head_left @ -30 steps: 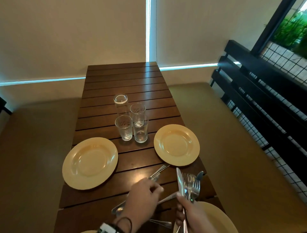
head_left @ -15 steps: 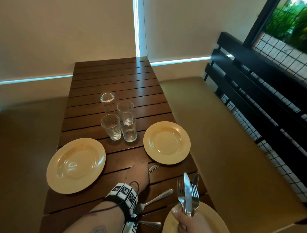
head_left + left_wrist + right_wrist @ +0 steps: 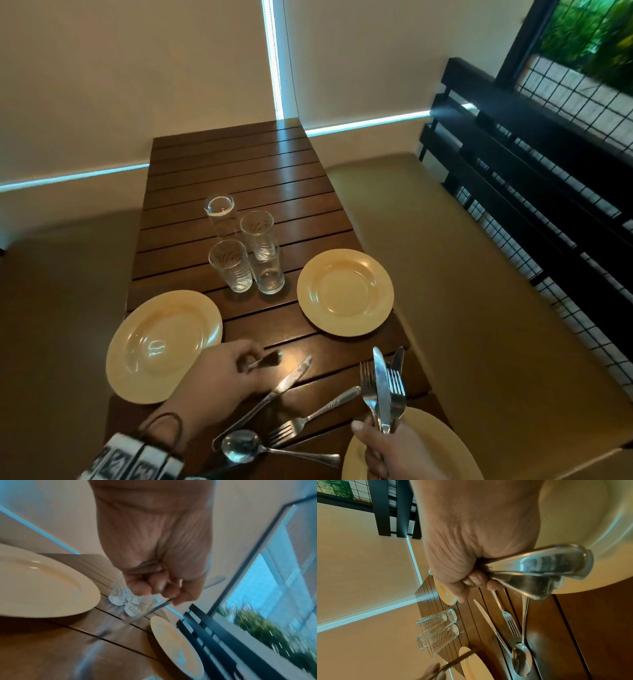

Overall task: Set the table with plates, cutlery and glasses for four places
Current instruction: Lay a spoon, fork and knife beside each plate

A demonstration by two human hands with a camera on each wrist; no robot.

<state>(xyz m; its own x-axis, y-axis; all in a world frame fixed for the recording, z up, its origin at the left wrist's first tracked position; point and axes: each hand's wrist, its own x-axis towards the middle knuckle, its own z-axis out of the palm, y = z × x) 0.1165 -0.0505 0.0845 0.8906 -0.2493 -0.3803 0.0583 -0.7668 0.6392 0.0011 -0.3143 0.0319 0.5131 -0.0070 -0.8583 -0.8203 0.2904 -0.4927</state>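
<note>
Cutlery bundle (image 3: 382, 394) of forks and knives stands upright in right hand (image 3: 394, 452), fingers (image 3: 476, 579) clamped round the handles, above near right plate (image 3: 442, 442) at the tabletop (image 3: 239, 178) edge. Handle ends fan out in the right wrist view. Left hand (image 3: 222, 377) hovers over the tabletop between left plate (image 3: 161, 346) and loose knife (image 3: 274, 394), fingers (image 3: 154, 582) curled and pinching a thin metal piece (image 3: 265, 359); blurred, cannot tell which utensil it is. Loose knife lies diagonally on the slats, tip toward far right plate (image 3: 346, 291). Just beside it a fork (image 3: 315, 416), tines toward the near edge, and a spoon (image 3: 246, 445), bowl facing up, handle running right toward near right plate. Four glasses (image 3: 246, 253) stand upright in a tight cluster mid-tabletop, between and just behind left plate and far right plate. Both those plates lie flat, one at each long side. Padded bench seats (image 3: 462, 291) flank the tabletop. Black slatted backrest (image 3: 531, 154) on the right, wire mesh and greenery behind it. Wrist strap with printed markers (image 3: 137, 459) on left forearm.
</note>
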